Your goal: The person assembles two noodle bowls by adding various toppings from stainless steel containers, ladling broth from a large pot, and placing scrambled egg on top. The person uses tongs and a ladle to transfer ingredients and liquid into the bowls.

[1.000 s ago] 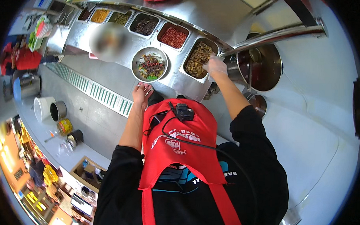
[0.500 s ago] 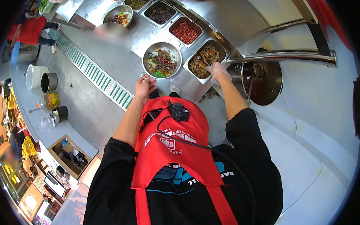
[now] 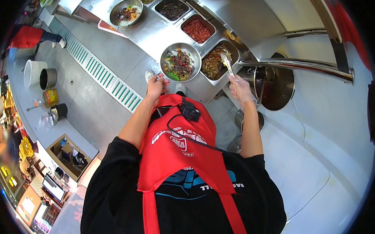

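Observation:
My left hand (image 3: 156, 86) is bare, its curled fingers at the near-left rim of a round metal bowl (image 3: 198, 59). The bowl stands at the counter's edge and holds white noodles or rice, dark strips, red bits and green vegetables. My right hand (image 3: 242, 90), in a clear plastic glove, is closed around the handle of metal tongs (image 3: 228, 65). The head of the tongs rests on brown chopped food (image 3: 212, 63) in a rectangular steel pan, right of the bowl.
Pans of red beans (image 3: 196, 31) and dark topping (image 3: 170, 11) line the counter (image 3: 145, 40). A second filled bowl (image 3: 126, 12) stands farther off. To the right are a metal rail (image 3: 297, 65) and a large pot (image 3: 280, 91). A person in red (image 3: 25, 37) is at far left.
My right hand has drawn back from the pan toward me, and the tongs now show clearly. My left hand remains by the bowl's rim. The view has shifted slightly.

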`<state>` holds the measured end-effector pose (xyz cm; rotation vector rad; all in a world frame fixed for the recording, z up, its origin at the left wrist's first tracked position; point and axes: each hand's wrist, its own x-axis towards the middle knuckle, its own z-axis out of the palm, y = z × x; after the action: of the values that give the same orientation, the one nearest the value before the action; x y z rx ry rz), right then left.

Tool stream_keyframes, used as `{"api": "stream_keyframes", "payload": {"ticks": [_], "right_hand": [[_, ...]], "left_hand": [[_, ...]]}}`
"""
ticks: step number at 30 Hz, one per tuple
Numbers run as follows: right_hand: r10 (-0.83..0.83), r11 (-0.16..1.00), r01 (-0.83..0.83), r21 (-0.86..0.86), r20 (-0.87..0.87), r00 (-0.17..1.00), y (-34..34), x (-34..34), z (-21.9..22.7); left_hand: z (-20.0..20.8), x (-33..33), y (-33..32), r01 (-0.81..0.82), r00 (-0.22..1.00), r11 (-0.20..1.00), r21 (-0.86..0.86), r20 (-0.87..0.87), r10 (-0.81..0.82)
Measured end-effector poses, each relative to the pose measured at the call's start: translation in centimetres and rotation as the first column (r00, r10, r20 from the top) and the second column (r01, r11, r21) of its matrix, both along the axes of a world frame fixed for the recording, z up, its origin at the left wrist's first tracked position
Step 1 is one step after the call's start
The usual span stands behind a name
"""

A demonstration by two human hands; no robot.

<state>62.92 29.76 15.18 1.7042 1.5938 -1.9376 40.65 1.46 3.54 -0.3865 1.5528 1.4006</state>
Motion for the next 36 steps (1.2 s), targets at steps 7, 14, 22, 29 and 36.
{"api": "stream_keyframes", "payload": {"ticks": [7, 14, 22, 29, 36], "right_hand": [[0.265, 0.963, -0.267, -0.022, -0.08, 0.961, -4.8, -3.9, 1.0], [0.087, 0.993, -0.093, 0.066, 0.084, 0.993, 1.1, -0.4, -3.9], [0.501, 0.673, -0.691, 0.263, 0.524, 0.689, 4.4, -4.8, -10.9], [0.531, 0.664, -0.712, 0.23, 0.525, 0.665, 4.0, -5.9, -12.5], [0.173, 0.982, -0.16, -0.104, 0.137, 0.975, 3.1, -2.3, -7.3]], "left_hand": [[-0.3, -0.2, 0.6, -0.005, 1.0, 1.0, 0.001, -0.009, 0.005], [-0.7, 0.3, 0.7, -0.021, 0.999, 0.999, 0.036, -0.024, 0.022], [0.0, 0.3, 0.3, -0.003, 1.0, 1.0, 0.019, -0.005, 0.003], [-0.1, 0.3, 0.3, -0.02, 1.0, 1.0, -0.009, 0.001, 0.02], [-0.2, 0.0, 0.3, -0.024, 1.0, 1.0, 0.004, 0.011, 0.024]]}}
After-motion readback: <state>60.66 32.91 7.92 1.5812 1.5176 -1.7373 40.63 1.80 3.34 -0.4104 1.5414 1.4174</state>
